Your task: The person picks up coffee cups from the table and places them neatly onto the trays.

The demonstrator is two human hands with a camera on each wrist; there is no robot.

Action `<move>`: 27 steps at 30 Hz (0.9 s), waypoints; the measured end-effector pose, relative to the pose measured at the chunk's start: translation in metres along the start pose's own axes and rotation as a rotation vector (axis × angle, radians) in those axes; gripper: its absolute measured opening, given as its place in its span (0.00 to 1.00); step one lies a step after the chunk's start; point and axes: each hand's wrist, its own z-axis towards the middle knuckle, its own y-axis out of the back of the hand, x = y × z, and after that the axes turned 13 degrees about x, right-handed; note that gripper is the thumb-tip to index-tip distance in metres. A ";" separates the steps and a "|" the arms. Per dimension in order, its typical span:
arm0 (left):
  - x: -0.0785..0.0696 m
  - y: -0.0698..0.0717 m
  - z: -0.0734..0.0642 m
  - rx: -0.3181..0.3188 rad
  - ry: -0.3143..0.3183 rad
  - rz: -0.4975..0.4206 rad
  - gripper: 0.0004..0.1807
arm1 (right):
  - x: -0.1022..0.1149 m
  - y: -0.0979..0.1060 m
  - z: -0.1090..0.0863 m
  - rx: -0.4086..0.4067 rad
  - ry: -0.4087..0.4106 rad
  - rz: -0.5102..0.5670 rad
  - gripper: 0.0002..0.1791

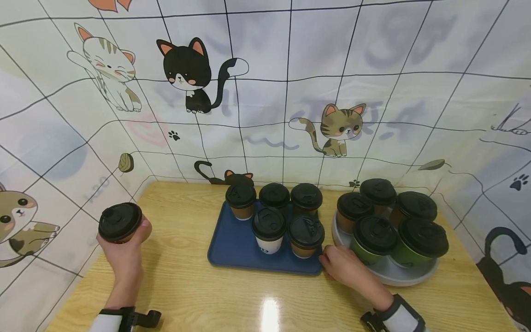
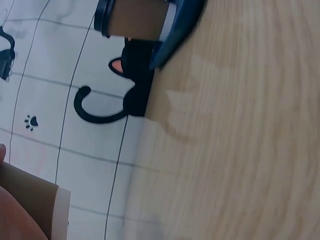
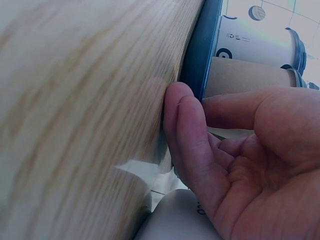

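Note:
My left hand (image 1: 126, 256) grips a brown paper cup (image 1: 120, 223) with a black lid, raised at the left side. In the left wrist view, that cup (image 2: 37, 200) shows a pale band at one end. At the front right corner of the blue tray (image 1: 236, 251), my right hand (image 1: 350, 269) pinches the rim. Up close, its thumb and fingertips (image 3: 182, 92) meet at the edge of the tray (image 3: 200, 55). Several black-lidded cups stand upright on the tray, among them a white cup (image 1: 269, 244) and a brown cup (image 1: 304, 251) in front.
Right of the tray, a round grey plate (image 1: 398, 276) bears several black-lidded cups, including a green cup (image 1: 416, 251). Both stand on a wooden table (image 1: 182, 295). A cat-patterned cloth (image 1: 265, 101) rises behind the table and along its sides.

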 end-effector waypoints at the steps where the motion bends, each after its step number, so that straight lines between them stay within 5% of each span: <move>1: -0.001 -0.004 -0.002 0.010 -0.005 0.000 0.49 | 0.000 0.000 0.000 -0.001 0.002 -0.001 0.20; 14: -0.007 -0.052 -0.029 0.206 -0.021 0.111 0.47 | -0.001 -0.001 0.000 0.000 0.002 -0.001 0.19; 27: -0.002 -0.079 -0.044 0.537 0.151 0.241 0.48 | 0.000 -0.001 0.000 0.012 -0.008 0.009 0.21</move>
